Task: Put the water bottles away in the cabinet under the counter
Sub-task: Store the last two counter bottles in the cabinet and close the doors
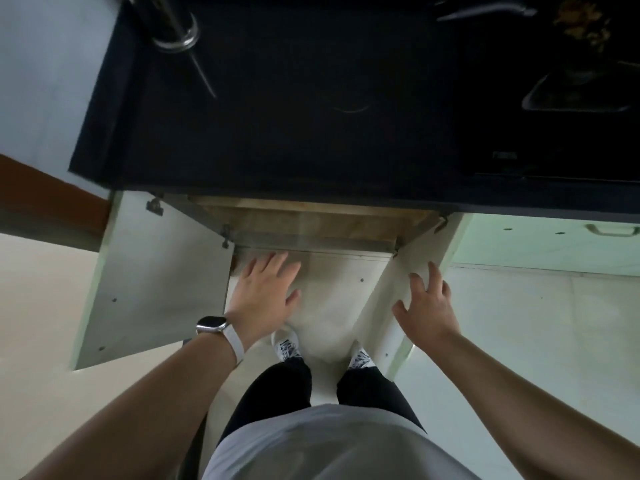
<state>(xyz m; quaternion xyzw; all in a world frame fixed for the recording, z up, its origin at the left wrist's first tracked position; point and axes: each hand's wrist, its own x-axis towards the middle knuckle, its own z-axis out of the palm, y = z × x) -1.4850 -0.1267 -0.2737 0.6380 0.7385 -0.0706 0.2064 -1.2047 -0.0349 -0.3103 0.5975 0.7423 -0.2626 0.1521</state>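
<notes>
Both cabinet doors, left door (pixel 152 271) and right door (pixel 412 285), are swinging wide, leaving floor (pixel 332 299) between. Left hand (pixel 265 296) is hovering open-palmed; right hand (pixel 427 306) is spreading empty by the right door's edge.

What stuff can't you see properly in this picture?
Head view only:
- Inside of the cabinet: hidden under the counter, so no water bottles can be seen.
- Tap: cut off by the top edge.
- Golden object at the top right: too dark and blurred to tell.
- Right hand touching the right door: unclear.
</notes>
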